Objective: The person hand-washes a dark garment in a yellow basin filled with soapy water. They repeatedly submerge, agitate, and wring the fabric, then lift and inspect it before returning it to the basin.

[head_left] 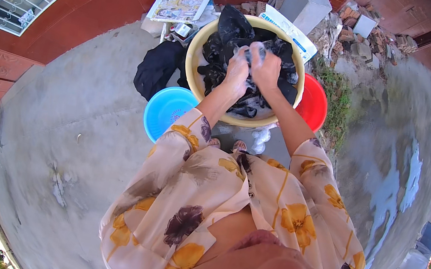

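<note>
A large pale yellow basin (193, 66) is filled with wet black clothes (234, 28) and white suds. Above its middle, my left hand (238, 71) and my right hand (264, 70) are close together, both closed on the soapy black cloth. Foam coats my fingers and runs down the left wrist. The cloth bunched between the hands is partly hidden by the fingers, so I cannot tell which garment it belongs to. Part of the black clothing rises over the basin's far rim.
A blue basin (161, 112) stands at the near left and a red basin (315, 102) at the right. Dark clothes (153, 71) are heaped left of the yellow basin. Behind it are a flat printed board (179, 6), a white-and-blue package (294, 31), a grey block (305, 5) and broken bricks (360, 47).
</note>
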`<action>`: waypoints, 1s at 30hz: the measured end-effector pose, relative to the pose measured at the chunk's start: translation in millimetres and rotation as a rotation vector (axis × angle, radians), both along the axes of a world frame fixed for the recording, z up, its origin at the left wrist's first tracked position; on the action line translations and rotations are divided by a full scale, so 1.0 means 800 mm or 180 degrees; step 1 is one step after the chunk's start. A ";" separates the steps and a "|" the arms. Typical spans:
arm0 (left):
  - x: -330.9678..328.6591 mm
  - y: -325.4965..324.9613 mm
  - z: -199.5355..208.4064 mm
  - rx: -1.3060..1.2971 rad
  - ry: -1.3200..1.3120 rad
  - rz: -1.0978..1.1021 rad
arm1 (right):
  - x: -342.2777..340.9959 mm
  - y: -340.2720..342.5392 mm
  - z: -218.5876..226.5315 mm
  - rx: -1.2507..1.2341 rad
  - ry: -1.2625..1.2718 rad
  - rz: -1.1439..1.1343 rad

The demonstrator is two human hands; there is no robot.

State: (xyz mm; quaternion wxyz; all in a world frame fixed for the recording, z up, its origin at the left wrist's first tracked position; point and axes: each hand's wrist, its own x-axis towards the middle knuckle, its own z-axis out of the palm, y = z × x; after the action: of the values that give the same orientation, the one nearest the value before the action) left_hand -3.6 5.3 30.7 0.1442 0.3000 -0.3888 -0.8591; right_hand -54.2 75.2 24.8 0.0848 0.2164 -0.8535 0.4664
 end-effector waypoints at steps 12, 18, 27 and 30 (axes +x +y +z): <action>-0.015 -0.039 -0.071 0.0666 0.1089 -0.0420 | 0.075 -0.008 0.040 -0.0022 0.0578 0.0425; -0.002 -0.005 -0.032 0.0152 0.0426 -0.0192 | 0.017 -0.004 0.020 0.0066 -0.0020 -0.0101; 0.001 -0.011 -0.039 0.0804 0.0635 -0.0123 | 0.053 -0.005 0.019 -0.0217 0.0514 0.0530; 0.005 0.006 -0.003 -0.0152 -0.0090 -0.0081 | 0.002 0.010 -0.007 0.0114 0.0034 -0.0020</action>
State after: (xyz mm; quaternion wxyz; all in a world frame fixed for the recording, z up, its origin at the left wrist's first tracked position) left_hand 0.1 9.8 28.5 0.1349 0.3036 -0.4150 -0.8470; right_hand -52.8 83.2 19.2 0.0869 0.2177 -0.8619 0.4497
